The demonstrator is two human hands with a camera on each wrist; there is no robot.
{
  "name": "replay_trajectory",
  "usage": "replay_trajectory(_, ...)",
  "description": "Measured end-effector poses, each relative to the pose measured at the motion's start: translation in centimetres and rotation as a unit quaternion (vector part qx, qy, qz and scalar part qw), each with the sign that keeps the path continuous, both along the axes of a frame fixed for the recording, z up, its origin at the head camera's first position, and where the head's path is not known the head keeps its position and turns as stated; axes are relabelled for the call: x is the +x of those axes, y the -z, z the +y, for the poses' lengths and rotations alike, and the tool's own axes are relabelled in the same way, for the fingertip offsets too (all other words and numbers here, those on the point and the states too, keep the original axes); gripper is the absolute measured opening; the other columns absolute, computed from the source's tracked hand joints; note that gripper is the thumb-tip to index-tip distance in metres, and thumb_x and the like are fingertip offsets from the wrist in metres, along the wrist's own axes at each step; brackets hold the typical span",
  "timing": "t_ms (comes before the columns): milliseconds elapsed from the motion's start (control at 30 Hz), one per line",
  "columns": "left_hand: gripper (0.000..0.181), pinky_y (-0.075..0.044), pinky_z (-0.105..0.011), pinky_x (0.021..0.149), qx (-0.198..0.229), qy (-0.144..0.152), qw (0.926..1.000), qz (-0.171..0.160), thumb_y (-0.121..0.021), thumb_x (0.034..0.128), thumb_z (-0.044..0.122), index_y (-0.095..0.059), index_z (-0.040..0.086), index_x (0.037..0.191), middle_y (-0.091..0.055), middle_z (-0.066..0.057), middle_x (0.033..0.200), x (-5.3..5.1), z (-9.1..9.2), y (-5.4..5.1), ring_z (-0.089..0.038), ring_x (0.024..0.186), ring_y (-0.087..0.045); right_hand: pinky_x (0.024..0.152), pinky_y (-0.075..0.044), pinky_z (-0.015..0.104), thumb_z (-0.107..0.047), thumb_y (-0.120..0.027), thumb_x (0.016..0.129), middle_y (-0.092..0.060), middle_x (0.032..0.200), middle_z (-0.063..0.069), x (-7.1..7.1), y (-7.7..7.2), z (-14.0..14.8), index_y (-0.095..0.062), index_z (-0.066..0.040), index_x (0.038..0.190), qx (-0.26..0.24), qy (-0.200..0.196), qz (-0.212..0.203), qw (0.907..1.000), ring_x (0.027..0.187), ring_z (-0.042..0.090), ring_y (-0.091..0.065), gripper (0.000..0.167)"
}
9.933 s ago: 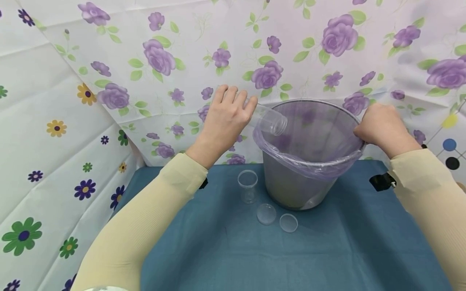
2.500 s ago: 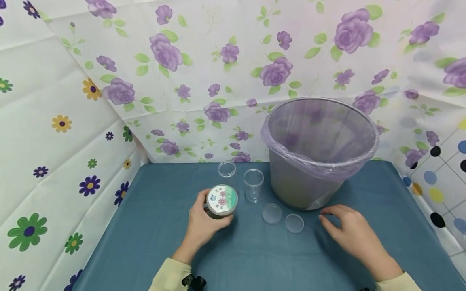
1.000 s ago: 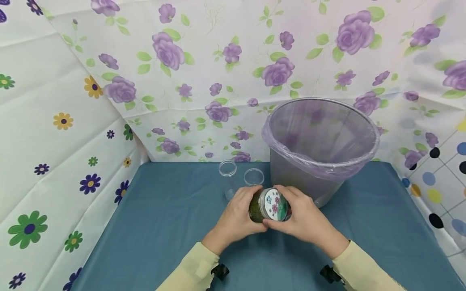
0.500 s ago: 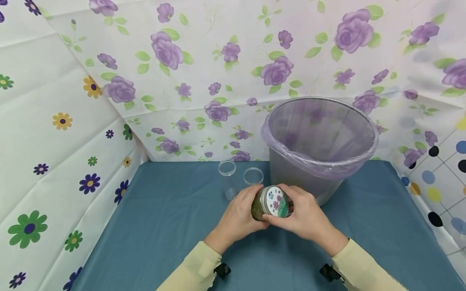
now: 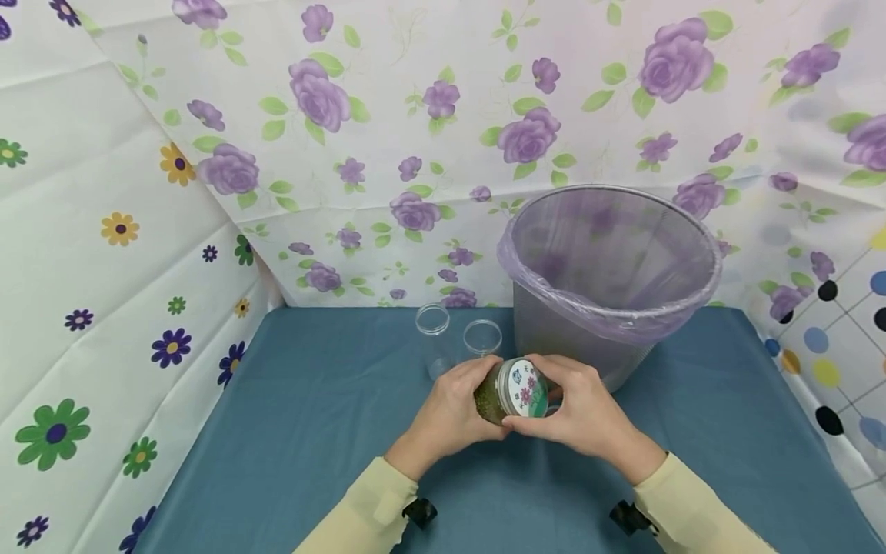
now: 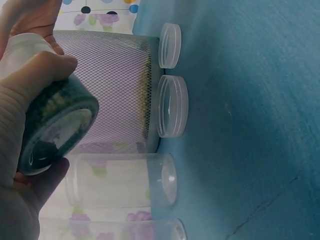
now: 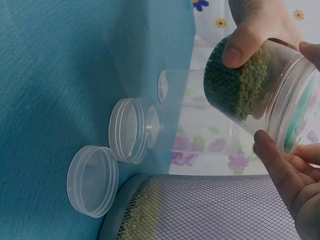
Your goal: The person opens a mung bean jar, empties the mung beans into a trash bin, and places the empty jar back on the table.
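Observation:
A clear jar (image 5: 489, 398) partly filled with small green beans is held tilted above the table, its lid (image 5: 524, 388) on and facing right. My left hand (image 5: 446, 415) grips the jar's body. Fingers and thumb of my right hand (image 5: 584, 408) hold the lid's rim, which bears a flower label. In the right wrist view the green beans (image 7: 245, 80) lie toward the jar's base. Behind the hands stand two clear jars without lids, one at the left (image 5: 432, 319) and one nearer the bin (image 5: 482, 336). Two loose clear lids (image 6: 173, 106) (image 7: 92, 181) on the table are hidden from the head view.
A grey mesh bin (image 5: 567, 354) lined with a purple bag (image 5: 623, 327) stands behind my right hand. Something yellow-green (image 7: 142, 212) shows through its lower mesh. A blue cloth (image 5: 311, 431) covers the table, and a flowered sheet (image 5: 388, 100) hangs behind.
Earlier my left hand tipped a clear jar at the bin; that jar now stands on the table. The bean jar came from the left, and my right hand took its lid. Lately almost nothing moves.

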State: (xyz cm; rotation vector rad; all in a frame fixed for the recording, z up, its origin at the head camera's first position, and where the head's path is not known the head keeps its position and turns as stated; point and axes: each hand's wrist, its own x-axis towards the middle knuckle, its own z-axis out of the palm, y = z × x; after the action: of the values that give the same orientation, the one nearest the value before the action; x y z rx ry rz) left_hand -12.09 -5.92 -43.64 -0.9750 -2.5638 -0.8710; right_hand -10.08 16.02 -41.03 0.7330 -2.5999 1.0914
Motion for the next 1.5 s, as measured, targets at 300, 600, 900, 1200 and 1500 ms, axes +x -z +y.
replay_trajectory(300, 0.086, -0.05, -0.029, 0.094, -0.003, 0.004, 1.0, -0.006, -0.083, 0.0605, 0.043, -0.046, 0.022, 0.135, -0.054, 0.005, 0.132, -0.4, -0.1, -0.6, -0.01, 0.121, -0.052, 0.06, -0.055, 0.022, -0.057, -0.079, 0.062, -0.061, 0.114, -0.006, -0.2, 0.1, 0.1, -0.057, -0.02, 0.126, -0.012, -0.006, 0.025, 0.9996, 0.085, 0.003, -0.059, 0.076)
replay_trajectory(600, 0.085, -0.051, -0.031, 0.092, -0.013, 0.012, 0.9996, -0.02, -0.085, 0.0579, 0.043, -0.047, 0.027, 0.132, -0.056, 0.008, 0.127, -0.6, 0.1, -0.8, -0.009, 0.12, -0.052, 0.059, -0.054, 0.02, -0.052, -0.082, 0.06, -0.062, 0.112, -0.006, -0.2, 0.5, 0.4, -0.059, -0.018, 0.124, -0.04, -0.011, 0.038, 0.9984, 0.083, 0.003, -0.06, 0.076)
replay_trajectory(900, 0.082, -0.051, -0.028, 0.091, -0.006, 0.027, 0.9992, -0.028, -0.084, 0.0585, 0.044, -0.048, 0.028, 0.131, -0.057, 0.01, 0.125, -0.7, -0.1, -0.6, -0.007, 0.116, -0.053, 0.061, -0.052, 0.013, -0.047, -0.087, 0.054, -0.064, 0.112, -0.003, -0.3, 1.2, 0.5, -0.06, -0.017, 0.123, -0.047, -0.025, 0.095, 0.994, 0.084, 0.004, -0.061, 0.08)
replay_trajectory(1200, 0.078, -0.052, -0.02, 0.082, 0.028, 0.061, 0.9926, -0.101, -0.079, 0.0611, 0.052, -0.046, 0.036, 0.13, -0.056, 0.016, 0.12, -0.7, -0.5, 0.2, 0.0, 0.103, -0.056, 0.074, -0.056, 0.021, -0.057, -0.081, 0.059, -0.059, 0.121, -0.004, -0.6, 0.7, 0.8, -0.054, -0.016, 0.13, 0.021, -0.069, 0.063, 0.9954, 0.101, 0.007, -0.06, 0.086)
replay_trajectory(1500, 0.082, -0.053, -0.025, 0.084, -0.013, -0.002, 0.9985, -0.054, -0.075, 0.0651, 0.055, -0.043, 0.027, 0.135, -0.056, 0.01, 0.123, -0.1, -0.3, 0.2, -0.005, 0.107, -0.055, 0.066, -0.056, 0.021, -0.065, -0.072, 0.064, -0.054, 0.127, -0.006, -0.1, 0.2, -0.2, -0.041, -0.023, 0.14, 0.017, 0.002, -0.079, 0.9967, 0.096, 0.004, -0.06, 0.092)
